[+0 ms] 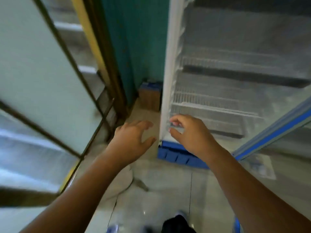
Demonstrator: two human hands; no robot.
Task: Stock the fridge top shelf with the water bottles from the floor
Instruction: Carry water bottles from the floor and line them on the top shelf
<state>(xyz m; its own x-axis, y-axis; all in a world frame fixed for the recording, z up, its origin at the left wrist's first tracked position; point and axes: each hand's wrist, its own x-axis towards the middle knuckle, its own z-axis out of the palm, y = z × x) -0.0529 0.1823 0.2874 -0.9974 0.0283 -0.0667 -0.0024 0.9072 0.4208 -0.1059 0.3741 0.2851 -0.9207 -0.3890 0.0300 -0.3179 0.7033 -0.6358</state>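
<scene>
The fridge [166, 81] stands open ahead of me, white inside with a blue base. Its wire shelves [210, 64] hold nothing that I can see. My left hand [131, 140] hovers in front of the fridge's left edge, fingers spread, holding nothing. My right hand [190, 132] is at the bottom left corner of the fridge opening, fingers curled and apart, empty. At the very bottom edge, blurred blue and clear shapes [114, 228] lie on the floor; they may be water bottles, but I cannot tell.
The fridge door [272, 128] with a blue strip swings open at the right. A glass-panelled frame [50, 81] leans at the left. A wooden box with a blue top [149, 96] sits on the floor beside the fridge. The floor is pale tile [159, 190].
</scene>
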